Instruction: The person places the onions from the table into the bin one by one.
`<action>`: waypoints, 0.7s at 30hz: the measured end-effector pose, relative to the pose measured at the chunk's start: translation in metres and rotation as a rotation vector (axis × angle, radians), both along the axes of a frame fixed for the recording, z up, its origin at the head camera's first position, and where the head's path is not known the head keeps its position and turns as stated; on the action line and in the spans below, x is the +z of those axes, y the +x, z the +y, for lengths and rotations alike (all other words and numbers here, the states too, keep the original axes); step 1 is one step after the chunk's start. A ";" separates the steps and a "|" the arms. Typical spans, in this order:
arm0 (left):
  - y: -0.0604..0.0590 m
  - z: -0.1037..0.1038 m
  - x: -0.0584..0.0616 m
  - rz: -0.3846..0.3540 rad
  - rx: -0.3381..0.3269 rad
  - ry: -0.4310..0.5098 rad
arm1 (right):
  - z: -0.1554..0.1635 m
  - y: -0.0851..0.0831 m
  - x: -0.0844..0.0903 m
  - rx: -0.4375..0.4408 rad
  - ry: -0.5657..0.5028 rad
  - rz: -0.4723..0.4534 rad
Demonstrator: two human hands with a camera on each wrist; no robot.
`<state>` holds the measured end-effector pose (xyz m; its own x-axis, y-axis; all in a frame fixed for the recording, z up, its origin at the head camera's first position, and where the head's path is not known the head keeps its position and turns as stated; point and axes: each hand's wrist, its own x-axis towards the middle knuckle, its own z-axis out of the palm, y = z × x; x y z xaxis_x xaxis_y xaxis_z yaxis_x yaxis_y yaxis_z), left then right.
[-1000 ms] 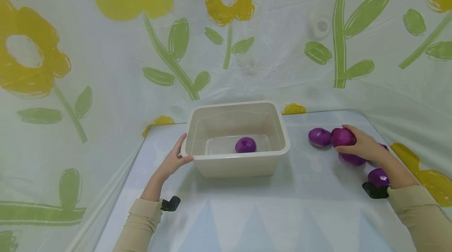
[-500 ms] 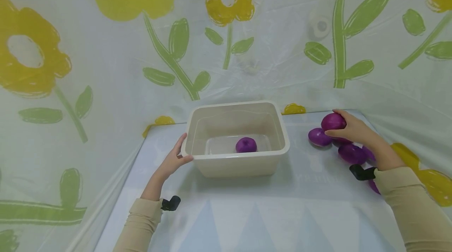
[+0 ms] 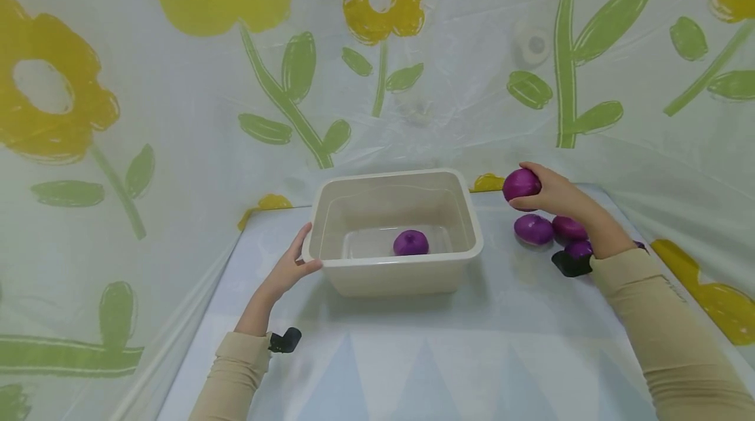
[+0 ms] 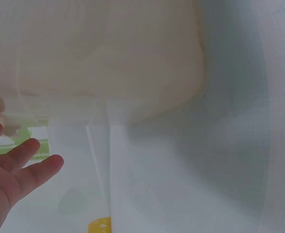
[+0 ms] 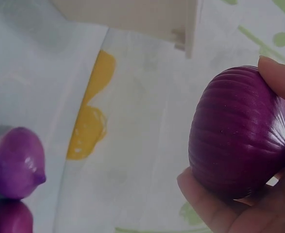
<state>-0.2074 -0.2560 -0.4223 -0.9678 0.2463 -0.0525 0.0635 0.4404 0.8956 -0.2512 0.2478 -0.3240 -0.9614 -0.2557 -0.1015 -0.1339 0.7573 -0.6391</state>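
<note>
My right hand (image 3: 557, 195) grips a red onion (image 3: 520, 186) above the back right of the table, thumb and fingers round its sides. In the right wrist view the ribbed, glossy onion (image 5: 237, 136) shows large between the fingertips. My left hand (image 3: 288, 271) touches the front left corner of a cream plastic bin (image 3: 401, 263), thumb at the rim. Its fingers (image 4: 40, 172) look straight and spread beside the bin's wall in the left wrist view. Inside the bin lies one purple onion (image 3: 411, 242).
Several more purple onions lie below my right arm, among them a paler one (image 3: 533, 229) and a darker one (image 3: 569, 229); the arm partly hides others. A flower-printed curtain (image 3: 460, 93) hangs behind the table (image 3: 389, 355).
My right hand has lifted the red onion off the pile and carried it up and leftward, towards the bin. The left hand and the bin have stayed in place.
</note>
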 end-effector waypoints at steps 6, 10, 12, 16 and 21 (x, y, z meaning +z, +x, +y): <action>0.002 0.002 0.003 -0.010 -0.001 0.004 | -0.023 -0.010 0.010 0.022 0.000 0.018; 0.000 0.001 -0.001 -0.003 -0.002 0.008 | -0.036 -0.018 0.012 0.033 -0.006 0.028; 0.000 0.001 0.000 -0.001 -0.004 0.009 | -0.043 -0.020 0.014 0.040 -0.010 0.029; 0.001 0.001 0.001 0.002 -0.008 0.021 | -0.058 -0.024 0.019 0.057 -0.010 0.044; 0.003 0.002 0.002 0.015 -0.010 0.016 | -0.075 -0.030 0.023 0.103 0.008 0.091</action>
